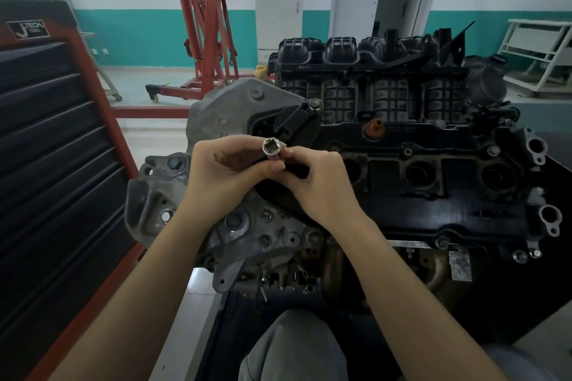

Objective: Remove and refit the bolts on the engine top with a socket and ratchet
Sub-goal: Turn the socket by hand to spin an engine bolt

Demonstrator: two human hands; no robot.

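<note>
Hands meet above the left end of the dark engine top. The left hand and the right hand pinch a short chrome steel socket, square drive hole facing up. Seating it squarely on the ratchet would serve best; no ratchet shows.

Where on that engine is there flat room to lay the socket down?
A flat black patch of the cover lies free between the round wells and its near edge. Both hands hold the socket; the ribbed part behind is crowded.
</note>
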